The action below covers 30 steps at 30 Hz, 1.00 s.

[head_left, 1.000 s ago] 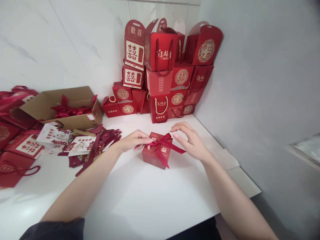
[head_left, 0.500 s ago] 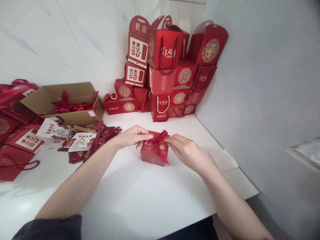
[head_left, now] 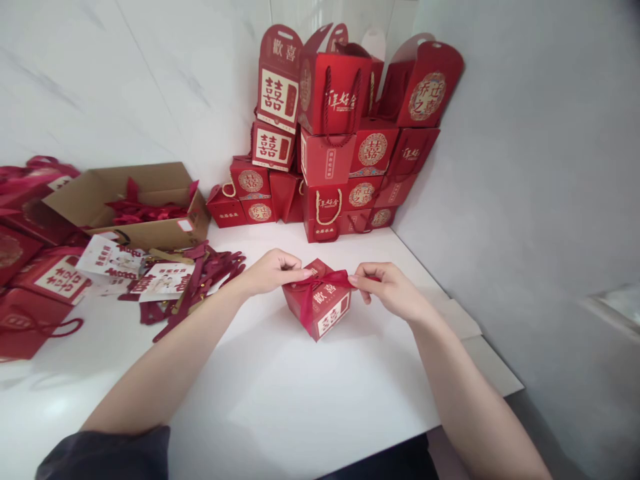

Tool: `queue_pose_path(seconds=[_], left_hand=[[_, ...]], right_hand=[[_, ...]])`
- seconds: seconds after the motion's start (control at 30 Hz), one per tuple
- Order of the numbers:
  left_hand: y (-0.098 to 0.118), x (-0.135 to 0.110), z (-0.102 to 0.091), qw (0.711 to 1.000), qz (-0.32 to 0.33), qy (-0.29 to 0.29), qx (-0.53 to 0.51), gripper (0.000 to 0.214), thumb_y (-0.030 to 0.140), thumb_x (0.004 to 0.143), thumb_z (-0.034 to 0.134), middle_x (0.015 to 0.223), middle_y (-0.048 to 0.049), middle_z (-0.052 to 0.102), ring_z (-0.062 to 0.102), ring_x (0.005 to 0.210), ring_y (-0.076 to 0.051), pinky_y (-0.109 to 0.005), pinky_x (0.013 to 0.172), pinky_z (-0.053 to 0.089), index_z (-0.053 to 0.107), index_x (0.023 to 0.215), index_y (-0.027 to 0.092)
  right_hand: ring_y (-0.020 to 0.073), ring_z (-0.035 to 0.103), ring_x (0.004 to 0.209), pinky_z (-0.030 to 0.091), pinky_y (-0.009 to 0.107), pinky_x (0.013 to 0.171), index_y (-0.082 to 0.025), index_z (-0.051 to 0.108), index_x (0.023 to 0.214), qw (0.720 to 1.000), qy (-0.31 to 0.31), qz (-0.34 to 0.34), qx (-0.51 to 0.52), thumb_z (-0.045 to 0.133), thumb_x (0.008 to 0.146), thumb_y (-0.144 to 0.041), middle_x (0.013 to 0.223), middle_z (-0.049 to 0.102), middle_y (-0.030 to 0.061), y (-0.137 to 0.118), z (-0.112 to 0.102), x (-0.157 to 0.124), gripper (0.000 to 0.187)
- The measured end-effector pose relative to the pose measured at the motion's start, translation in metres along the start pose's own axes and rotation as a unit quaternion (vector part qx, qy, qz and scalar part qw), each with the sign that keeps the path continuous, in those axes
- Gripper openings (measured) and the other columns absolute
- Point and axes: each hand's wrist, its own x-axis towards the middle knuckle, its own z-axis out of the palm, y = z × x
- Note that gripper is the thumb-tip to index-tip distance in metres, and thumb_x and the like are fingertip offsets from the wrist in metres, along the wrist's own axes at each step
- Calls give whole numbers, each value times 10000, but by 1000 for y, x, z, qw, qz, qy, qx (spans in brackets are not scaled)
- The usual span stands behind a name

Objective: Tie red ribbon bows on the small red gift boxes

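Note:
A small red gift box with gold lettering and a cream double-happiness panel sits on the white table, turned corner-on towards me. A dark red satin ribbon crosses its top. My left hand pinches the ribbon at the box's left top corner. My right hand holds the ribbon's other stretch between finger and thumb, just right of the box. Part of the box top is hidden under the ribbon.
Behind stands a tall stack of red gift bags and boxes in the wall corner. At left lie a cardboard carton of red ribbons, loose ribbon strips, printed cards and red bags. Folded paper lies at right.
The box has turned and now shows its printed panel towards me. My hands have moved apart, drawing the ribbon taut across the top instead of working close together over it.

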Motion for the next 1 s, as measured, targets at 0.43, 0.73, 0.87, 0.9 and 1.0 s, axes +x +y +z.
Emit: queue_pose_path(seconds=[0.43, 0.73, 0.87, 0.9, 1.0], left_hand=[[6, -3, 7, 999, 25, -34, 31, 478, 483, 807, 600, 533, 62, 266, 237, 510, -64, -223, 496, 188, 359, 547, 162], [52, -29, 13, 958, -13, 127, 257, 454, 623, 684, 661, 607, 34, 500, 406, 535, -114, -224, 515, 245, 550, 807, 201], [69, -44, 28, 935, -64, 92, 337, 527, 649, 704, 615, 469, -5, 470, 336, 451, -118, -261, 490, 165, 497, 492, 181], [71, -47, 31, 934, -71, 71, 342, 540, 626, 723, 607, 437, -6, 442, 305, 429, -115, -270, 487, 149, 467, 451, 181], [71, -52, 33, 937, -62, 41, 343, 463, 486, 773, 597, 429, -7, 442, 301, 421, -120, -280, 487, 137, 461, 451, 182]], right_hand=[[129, 559, 597, 416, 253, 576, -187, 634, 698, 958, -282, 31, -33, 620, 817, -374, 636, 635, -8, 4, -34, -13, 222], [193, 600, 1015, 447, 365, 910, -208, 635, 937, 998, -33, -51, 21, 468, 907, -302, 1045, 664, 55, 12, -35, -1, 194], [217, 574, 1073, 430, 399, 938, -210, 583, 881, 997, -10, -66, 31, 561, 873, -416, 1172, 614, 69, 5, -8, 4, 207], [219, 571, 1082, 426, 402, 947, -211, 577, 864, 997, -18, -73, 30, 581, 861, -419, 1193, 602, 68, 4, -4, 4, 208], [216, 572, 1093, 433, 392, 948, -211, 577, 815, 994, -53, -91, 36, 615, 844, -399, 1219, 576, 62, 3, 4, 3, 193]])
